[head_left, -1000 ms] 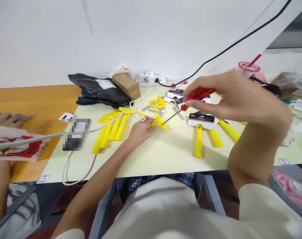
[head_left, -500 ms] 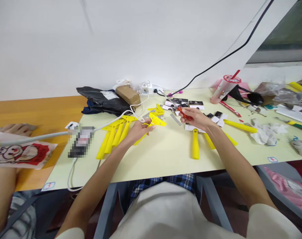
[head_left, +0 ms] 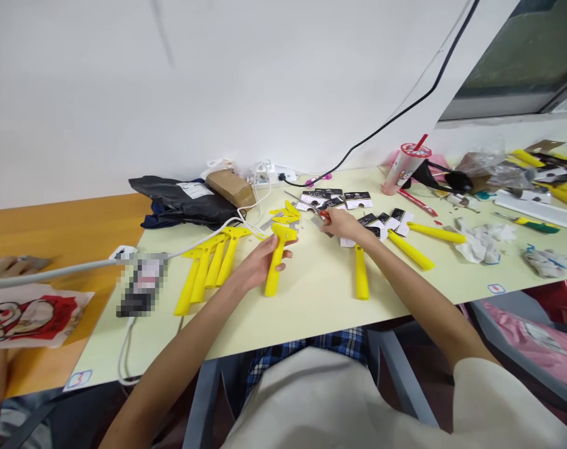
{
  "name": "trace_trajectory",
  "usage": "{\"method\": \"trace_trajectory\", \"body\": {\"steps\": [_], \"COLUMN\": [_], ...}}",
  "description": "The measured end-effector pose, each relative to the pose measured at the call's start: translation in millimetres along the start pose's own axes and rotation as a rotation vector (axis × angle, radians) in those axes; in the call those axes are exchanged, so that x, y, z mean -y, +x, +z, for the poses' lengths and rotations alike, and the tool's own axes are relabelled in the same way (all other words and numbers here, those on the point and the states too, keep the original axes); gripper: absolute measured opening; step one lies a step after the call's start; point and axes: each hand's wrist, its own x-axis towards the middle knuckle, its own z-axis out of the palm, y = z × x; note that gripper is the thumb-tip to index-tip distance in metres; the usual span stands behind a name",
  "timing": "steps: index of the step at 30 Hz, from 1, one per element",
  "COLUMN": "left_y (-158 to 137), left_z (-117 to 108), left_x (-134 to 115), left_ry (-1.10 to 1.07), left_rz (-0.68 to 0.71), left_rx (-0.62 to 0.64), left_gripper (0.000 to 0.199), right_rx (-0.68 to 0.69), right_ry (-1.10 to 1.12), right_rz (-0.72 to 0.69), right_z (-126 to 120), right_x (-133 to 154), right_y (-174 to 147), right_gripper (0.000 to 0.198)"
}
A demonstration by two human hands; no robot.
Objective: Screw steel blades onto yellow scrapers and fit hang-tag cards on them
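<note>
My left hand (head_left: 261, 260) is closed round a yellow scraper (head_left: 276, 265), whose wide head points up and whose handle hangs down toward me. My right hand (head_left: 342, 223) grips a screwdriver (head_left: 327, 216) by its red handle, the thin metal shaft slanting to the upper left. A grey flat blade lies against or just under the right fingers; I cannot tell if it is held. Behind the left hand are yellow head pieces (head_left: 287, 215) with grey blades. Several yellow scrapers (head_left: 202, 271) lie in a row to the left. Another scraper (head_left: 361, 274) lies below my right wrist.
Black-and-white cards (head_left: 358, 199) lie behind my right hand. A black plastic bag (head_left: 171, 199), a brown box (head_left: 230, 187) and a power strip (head_left: 265, 178) stand by the wall. At right are a drink cup (head_left: 400, 168) and crumpled tissue (head_left: 480, 243). Another person's hand (head_left: 7, 267) rests far left.
My left hand has turned the scraper so its head faces up and its handle comes toward me. The right hand with the screwdriver has moved left and a little closer to it. The view has shifted right.
</note>
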Motion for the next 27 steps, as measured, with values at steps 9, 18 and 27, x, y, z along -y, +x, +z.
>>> {"method": "trace_trajectory", "body": {"steps": [9,18,27], "left_y": [-5.0,-3.0,-5.1], "left_z": [-1.7,5.4,5.3], "left_x": [-4.0,-3.1,-3.1], "left_ry": [-0.133,-0.053,-0.06], "left_rz": [0.078,0.242,0.214], "left_rx": [0.155,0.003,0.011], "left_gripper": [0.052,0.042,0.044], "right_rx": [-0.083,-0.173,-0.167], "right_ry": [0.297,0.834,0.823], "right_rz": [-0.113,-0.395,-0.371], "right_z": [-24.8,-60.8,-59.1], "right_x": [32.1,109.2,105.6], "right_y": [-20.6,-98.9,-98.7], "right_gripper": [0.033,0.057,0.053]}}
